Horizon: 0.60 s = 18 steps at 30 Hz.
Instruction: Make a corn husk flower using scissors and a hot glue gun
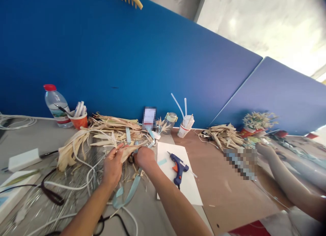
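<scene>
My left hand (113,166) pinches a pale dried corn husk (129,152) between thumb and fingers. The husk stretches across toward my right hand (145,158), whose fingers are curled closed at its other end. A small dark looped shape shows beside the right fingers; what that hand grips is hidden. Behind both hands lies a pile of dried husks (114,122), with one wide bunch (72,146) spread to the left. Light blue tape (129,195) curls below the hands. A blue glue gun (179,168) rests on white paper (189,192) to the right.
White cables (89,176) and thin wires tangle at left. Along the blue partition (152,59) stand a bottle (57,107), an orange cup (79,120), a phone (149,118), a jar (170,122) and a cup of glue sticks (183,129). Another person's arms (282,175) reach in from the right.
</scene>
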{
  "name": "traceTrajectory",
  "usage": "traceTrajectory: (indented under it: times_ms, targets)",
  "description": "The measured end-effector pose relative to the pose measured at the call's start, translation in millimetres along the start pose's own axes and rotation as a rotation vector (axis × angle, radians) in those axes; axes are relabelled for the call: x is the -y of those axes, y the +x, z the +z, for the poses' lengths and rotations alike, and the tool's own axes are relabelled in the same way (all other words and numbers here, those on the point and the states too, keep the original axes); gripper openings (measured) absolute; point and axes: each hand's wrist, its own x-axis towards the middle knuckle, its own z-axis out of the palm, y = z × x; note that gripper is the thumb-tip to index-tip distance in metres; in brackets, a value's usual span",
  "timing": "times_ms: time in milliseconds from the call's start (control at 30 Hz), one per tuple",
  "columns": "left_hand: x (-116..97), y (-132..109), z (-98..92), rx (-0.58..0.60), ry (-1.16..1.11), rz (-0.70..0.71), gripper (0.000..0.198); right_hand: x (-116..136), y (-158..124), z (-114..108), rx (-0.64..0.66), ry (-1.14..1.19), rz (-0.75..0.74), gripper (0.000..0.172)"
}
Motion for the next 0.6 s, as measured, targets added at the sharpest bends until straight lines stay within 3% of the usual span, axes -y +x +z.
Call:
traceTrajectory:
  times_ms: [333,600]
  targets:
    - [8,6,-2.0,-0.028,0.054,0.070,0.043,18,-1,-7,0.146,-0.040,0.019,0.035]
    - [5,3,-0.8,-0.032,0.105,0.096,0.041,-3,5,-9,0.146,0.248,0.105,0.024]
